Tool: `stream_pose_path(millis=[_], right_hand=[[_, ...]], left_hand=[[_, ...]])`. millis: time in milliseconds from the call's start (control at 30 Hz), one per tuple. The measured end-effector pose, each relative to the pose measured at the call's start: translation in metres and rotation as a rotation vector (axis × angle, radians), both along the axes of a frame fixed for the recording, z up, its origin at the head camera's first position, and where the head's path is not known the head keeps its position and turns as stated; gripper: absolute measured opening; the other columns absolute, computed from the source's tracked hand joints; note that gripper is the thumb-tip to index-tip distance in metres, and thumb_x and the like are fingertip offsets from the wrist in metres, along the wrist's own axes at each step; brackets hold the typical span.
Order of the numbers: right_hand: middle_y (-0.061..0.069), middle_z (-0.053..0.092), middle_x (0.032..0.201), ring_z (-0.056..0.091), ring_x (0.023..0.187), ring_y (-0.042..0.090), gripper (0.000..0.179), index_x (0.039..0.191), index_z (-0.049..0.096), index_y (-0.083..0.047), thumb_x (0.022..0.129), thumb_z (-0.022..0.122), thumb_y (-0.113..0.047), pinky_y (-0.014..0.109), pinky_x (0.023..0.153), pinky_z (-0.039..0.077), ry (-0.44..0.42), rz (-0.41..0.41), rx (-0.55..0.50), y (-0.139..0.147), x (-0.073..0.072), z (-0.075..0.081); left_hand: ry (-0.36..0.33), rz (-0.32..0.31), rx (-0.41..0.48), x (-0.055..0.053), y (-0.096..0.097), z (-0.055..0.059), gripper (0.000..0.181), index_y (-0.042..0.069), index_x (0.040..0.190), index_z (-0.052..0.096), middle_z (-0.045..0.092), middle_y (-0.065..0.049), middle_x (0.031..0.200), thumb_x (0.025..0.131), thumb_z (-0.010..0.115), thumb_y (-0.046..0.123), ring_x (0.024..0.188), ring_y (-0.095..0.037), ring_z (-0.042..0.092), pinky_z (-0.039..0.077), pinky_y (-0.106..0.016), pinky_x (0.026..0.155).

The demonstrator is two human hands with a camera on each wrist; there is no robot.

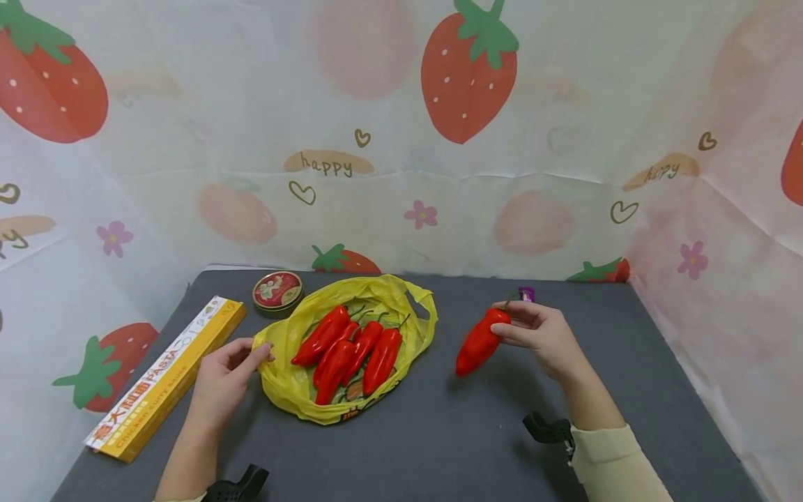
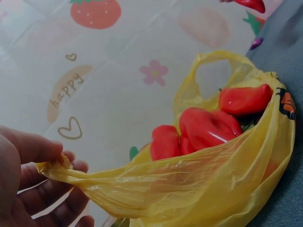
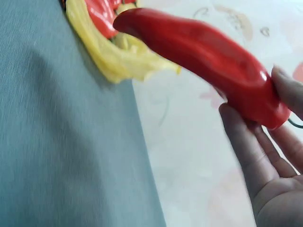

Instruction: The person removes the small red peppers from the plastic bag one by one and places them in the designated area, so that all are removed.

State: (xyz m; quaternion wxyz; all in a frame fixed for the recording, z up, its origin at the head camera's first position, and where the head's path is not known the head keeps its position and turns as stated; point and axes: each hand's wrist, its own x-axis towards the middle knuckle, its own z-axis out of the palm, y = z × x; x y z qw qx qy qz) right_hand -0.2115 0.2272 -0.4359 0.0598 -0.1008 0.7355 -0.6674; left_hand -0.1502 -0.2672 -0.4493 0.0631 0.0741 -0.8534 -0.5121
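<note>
A yellow plastic bag point(image 1: 282, 390) lies open on the table with several red peppers point(image 1: 337, 362) inside it. My left hand point(image 1: 228, 380) pinches the bag's left edge between thumb and fingers, and in the left wrist view the plastic point(image 2: 142, 189) is drawn taut toward that hand. To the right of the bag, my right hand point(image 1: 544, 336) holds one red pepper point(image 1: 479, 345) by its stem end, the tip slanting down to the left above the table. Seen from the right wrist, thumb and fingers grip the thick end of this pepper point(image 3: 203, 52).
A yellow and white pasta box point(image 1: 166, 376) lies slanted at the left. Behind the bag's left side sits a round red tin point(image 1: 277, 293). A small purple packet point(image 1: 526, 294) is behind my right hand. Strawberry-patterned cloth point(image 1: 389, 174) borders the dark table point(image 1: 426, 446).
</note>
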Motion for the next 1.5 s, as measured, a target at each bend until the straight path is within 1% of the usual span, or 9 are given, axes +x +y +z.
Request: stream_pose_path(millis=[167,267,400,600,733,900,1167,1333,1500], right_hand=[[-0.007,0.066,0.128,0.066,0.111,0.004,0.058,0.145,0.051,0.001,0.096,0.07,-0.025,0.027,0.087,0.057,-0.012,-0.052,0.1,0.025,0.001,-0.005],[-0.007,0.065,0.127,0.065,0.109,0.003,0.061,0.147,0.049,-0.002,0.097,0.069,-0.03,0.025,0.087,0.057,-0.041,-0.082,0.147,0.039,0.003,-0.005],[-0.011,0.065,0.119,0.066,0.103,0.003,0.063,0.147,0.047,-0.002,0.097,0.069,-0.033,0.024,0.085,0.057,-0.069,-0.122,0.185,0.056,0.007,-0.004],[-0.017,0.068,0.108,0.067,0.097,0.004,0.052,0.137,0.052,-0.003,0.097,0.069,-0.033,0.023,0.082,0.058,-0.065,-0.162,0.21,0.083,0.01,-0.003],[-0.017,0.067,0.108,0.066,0.095,0.004,0.052,0.138,0.052,-0.002,0.098,0.067,-0.03,0.023,0.081,0.058,-0.075,-0.169,0.207,0.1,0.011,-0.004],[-0.019,0.064,0.109,0.066,0.094,0.003,0.051,0.141,0.052,-0.002,0.1,0.065,-0.029,0.023,0.08,0.058,-0.103,-0.169,0.224,0.125,0.01,-0.011],[-0.026,0.061,0.105,0.061,0.094,0.001,0.061,0.145,0.048,0.002,0.101,0.062,-0.037,0.023,0.08,0.056,-0.162,-0.162,0.387,0.167,0.002,-0.028],[-0.024,0.063,0.105,0.062,0.094,0.002,0.066,0.147,0.045,0.004,0.101,0.062,-0.04,0.024,0.081,0.056,-0.205,-0.125,0.451,0.185,-0.001,-0.037],[-0.012,0.066,0.112,0.062,0.092,0.003,0.068,0.145,0.048,0.003,0.099,0.063,-0.044,0.025,0.079,0.056,-0.235,-0.127,0.529,0.194,0.0,-0.046]], left_hand=[[0.009,-0.004,0.016,-0.001,0.0,0.0,0.044,0.006,0.113,0.071,0.07,0.003,0.094,0.099,0.061,0.046,0.088,-0.013,0.056,0.052,-0.024,0.073],[0.014,-0.005,0.023,-0.001,-0.001,0.0,0.044,0.006,0.114,0.071,0.07,0.002,0.094,0.099,0.061,0.046,0.089,-0.013,0.056,0.053,-0.023,0.075],[0.008,-0.003,0.02,-0.001,-0.001,-0.001,0.044,0.006,0.114,0.071,0.07,0.002,0.095,0.099,0.061,0.046,0.089,-0.013,0.057,0.054,-0.022,0.077],[0.009,0.001,0.018,0.0,-0.002,-0.002,0.044,0.006,0.114,0.071,0.07,0.003,0.094,0.099,0.061,0.047,0.088,-0.012,0.057,0.053,-0.021,0.076],[0.022,-0.005,0.01,0.0,-0.003,-0.003,0.043,0.006,0.113,0.071,0.07,0.002,0.093,0.099,0.061,0.045,0.087,-0.013,0.057,0.052,-0.022,0.075],[0.024,-0.011,0.008,-0.001,-0.003,-0.004,0.043,0.006,0.113,0.071,0.07,0.001,0.094,0.1,0.061,0.046,0.088,-0.013,0.057,0.052,-0.022,0.076],[0.016,-0.013,0.04,-0.002,-0.002,-0.004,0.044,0.005,0.115,0.07,0.07,0.0,0.095,0.099,0.061,0.045,0.089,-0.012,0.059,0.054,-0.019,0.081],[-0.005,-0.006,0.051,-0.002,-0.002,-0.003,0.047,0.005,0.117,0.07,0.071,0.0,0.096,0.099,0.061,0.047,0.089,-0.011,0.059,0.053,-0.018,0.08],[-0.013,-0.005,0.056,-0.002,-0.002,-0.002,0.047,0.005,0.118,0.07,0.071,0.0,0.096,0.099,0.062,0.047,0.089,-0.011,0.06,0.053,-0.017,0.08]])
